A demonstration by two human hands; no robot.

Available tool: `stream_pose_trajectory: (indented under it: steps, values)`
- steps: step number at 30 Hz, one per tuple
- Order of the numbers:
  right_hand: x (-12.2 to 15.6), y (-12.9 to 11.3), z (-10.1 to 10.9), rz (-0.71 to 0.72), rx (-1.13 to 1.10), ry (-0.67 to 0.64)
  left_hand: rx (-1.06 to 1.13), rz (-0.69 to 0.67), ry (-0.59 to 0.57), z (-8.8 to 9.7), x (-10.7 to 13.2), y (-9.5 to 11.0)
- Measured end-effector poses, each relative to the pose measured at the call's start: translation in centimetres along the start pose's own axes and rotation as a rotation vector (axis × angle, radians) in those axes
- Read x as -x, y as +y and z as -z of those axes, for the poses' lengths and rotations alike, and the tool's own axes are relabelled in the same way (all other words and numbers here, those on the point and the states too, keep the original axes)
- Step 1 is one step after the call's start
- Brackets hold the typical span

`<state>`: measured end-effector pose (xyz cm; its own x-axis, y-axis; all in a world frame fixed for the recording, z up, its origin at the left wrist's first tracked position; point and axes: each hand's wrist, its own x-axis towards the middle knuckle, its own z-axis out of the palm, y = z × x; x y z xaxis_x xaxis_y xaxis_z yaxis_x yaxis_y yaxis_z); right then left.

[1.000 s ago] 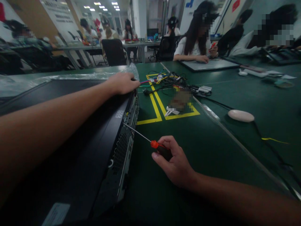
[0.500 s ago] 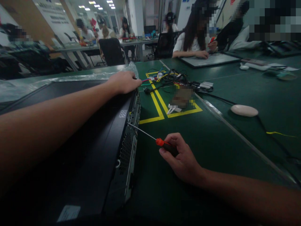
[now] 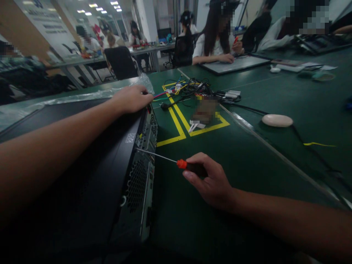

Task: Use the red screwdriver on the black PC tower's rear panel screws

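A black desktop computer case (image 3: 90,161) lies on its side at the left, its rear panel with a honeycomb vent (image 3: 136,178) facing right. My left hand (image 3: 133,98) grips the case's far rear corner, with some fingers hidden over the edge. In my right hand (image 3: 210,179) is a screwdriver (image 3: 182,164) with a red and black handle, fingers and thumb closed round it. Its thin shaft points left, and the tip meets the top edge of the rear panel, above the vent. Any screw at the tip is too small to make out.
Beyond the case lie tangled cables (image 3: 199,88) and a blurred brown item (image 3: 206,110) within yellow tape marks on the green table (image 3: 176,205). A pale oval object (image 3: 277,120) sits on a cable at right. Clear plastic wrap (image 3: 22,115) lies behind the case. Co-workers sit across the table.
The view has turned slightly, so the case and both hands appear further left, with more of the rear panel showing. The screwdriver tip stays at the panel's edge; both hands keep their holds.
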<state>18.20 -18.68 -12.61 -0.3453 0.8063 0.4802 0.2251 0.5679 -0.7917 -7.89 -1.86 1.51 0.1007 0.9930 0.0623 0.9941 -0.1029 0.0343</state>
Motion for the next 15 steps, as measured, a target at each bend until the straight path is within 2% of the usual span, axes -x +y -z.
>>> stream_pose_trajectory:
  steps: [4,10,13,15]
  values:
    - [-0.49,0.12,0.02,0.034,-0.007,-0.016,0.029,0.015,0.021,-0.15,0.04,-0.11]
    - [-0.49,-0.43,-0.42,-0.079,-0.096,-0.087,0.041,0.01,0.029,-0.22,0.35,0.11]
    - [-0.6,-0.55,-0.07,-0.159,-0.153,-0.126,0.031,0.011,0.034,-0.14,0.54,0.24]
    - [-0.79,-0.4,0.32,-0.158,-0.187,-0.148,0.033,0.011,0.036,-0.13,0.59,0.21]
